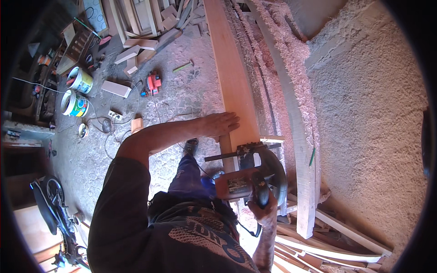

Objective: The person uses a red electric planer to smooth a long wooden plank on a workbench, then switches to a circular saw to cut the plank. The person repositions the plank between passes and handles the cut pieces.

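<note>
Dusty workshop floor (182, 95) all around, thick with sawdust (368, 113) on the right. Two round buckets (77, 93) far left, white with bright blue, yellow and green labels. Small orange tool (154, 83) near a hammer (183, 66). Long pale wooden plank (232, 77) running from far to near, smooth and light brown. Left hand (221, 123) flat on the plank, fingers spread wide, holding nothing. Circular saw (252, 175) at the near end of the plank, orange body, dark round guard, pale label on its side. Right hand (263, 210) wrapped tight on the saw's dark handle. Green pencil (312, 157) on a rough beam (300, 136) to the right.
</note>
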The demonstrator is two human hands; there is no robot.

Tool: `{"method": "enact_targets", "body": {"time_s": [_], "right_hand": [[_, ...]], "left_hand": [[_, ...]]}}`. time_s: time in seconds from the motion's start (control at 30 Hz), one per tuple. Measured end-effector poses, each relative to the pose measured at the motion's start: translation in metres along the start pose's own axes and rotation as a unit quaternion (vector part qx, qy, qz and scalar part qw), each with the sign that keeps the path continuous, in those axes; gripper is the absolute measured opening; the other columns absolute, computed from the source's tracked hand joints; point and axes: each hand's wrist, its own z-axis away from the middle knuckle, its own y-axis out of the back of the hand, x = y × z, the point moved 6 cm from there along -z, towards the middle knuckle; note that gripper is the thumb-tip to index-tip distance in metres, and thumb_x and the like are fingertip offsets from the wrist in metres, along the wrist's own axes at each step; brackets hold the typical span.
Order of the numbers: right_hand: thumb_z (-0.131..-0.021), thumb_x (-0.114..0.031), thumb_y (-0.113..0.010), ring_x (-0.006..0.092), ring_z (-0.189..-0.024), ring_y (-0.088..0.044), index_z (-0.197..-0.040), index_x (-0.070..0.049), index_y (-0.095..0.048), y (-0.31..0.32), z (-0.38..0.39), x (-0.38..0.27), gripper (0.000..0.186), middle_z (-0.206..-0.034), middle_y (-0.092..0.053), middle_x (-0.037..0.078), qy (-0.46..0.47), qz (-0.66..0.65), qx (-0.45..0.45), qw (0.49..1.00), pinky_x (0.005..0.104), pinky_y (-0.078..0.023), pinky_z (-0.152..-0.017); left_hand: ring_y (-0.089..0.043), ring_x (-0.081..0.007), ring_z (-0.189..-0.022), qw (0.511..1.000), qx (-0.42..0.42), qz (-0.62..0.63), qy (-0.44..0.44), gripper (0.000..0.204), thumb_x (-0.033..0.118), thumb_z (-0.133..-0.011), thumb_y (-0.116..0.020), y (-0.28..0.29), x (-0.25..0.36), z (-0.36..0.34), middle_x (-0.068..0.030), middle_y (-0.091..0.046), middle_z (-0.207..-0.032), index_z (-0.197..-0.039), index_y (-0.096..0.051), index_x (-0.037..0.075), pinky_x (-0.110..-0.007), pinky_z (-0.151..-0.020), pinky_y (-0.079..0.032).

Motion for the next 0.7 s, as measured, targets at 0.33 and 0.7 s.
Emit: {"method": "enact_targets", "body": {"time_s": [0.33,0.7], "right_hand": [[-0.084,-0.012,-0.08,0.0185,-0.076,-0.07,-0.118,0.0,-0.062,-0.011,-0.004,-0.03,0.04,-0.086,-0.071,0.01,0.072,0.021,0.079,0.994,0.0338,-0.055,-0.069],[-0.088,-0.018,-0.081,0.0241,-0.082,-0.075,-0.118,0.0,-0.065,-0.012,-0.015,-0.029,0.038,-0.091,-0.076,0.016,0.007,-0.048,-0.011,0.999,0.0377,-0.057,-0.072]], "left_hand": [[-0.038,-0.037,-0.15,0.998,0.011,-0.061,-0.024,0.11,0.047,-0.065,-0.086,-0.003,-0.002,0.004,-0.0228,-0.045,-0.156,-0.151,-0.04,-0.005,-0.045,-0.13,-0.025],[-0.039,-0.0367,-0.149,0.997,0.034,-0.063,-0.04,0.111,0.049,-0.065,-0.083,-0.013,-0.008,0.005,-0.0258,-0.045,-0.154,-0.149,-0.04,-0.009,-0.048,-0.131,-0.024]]}}
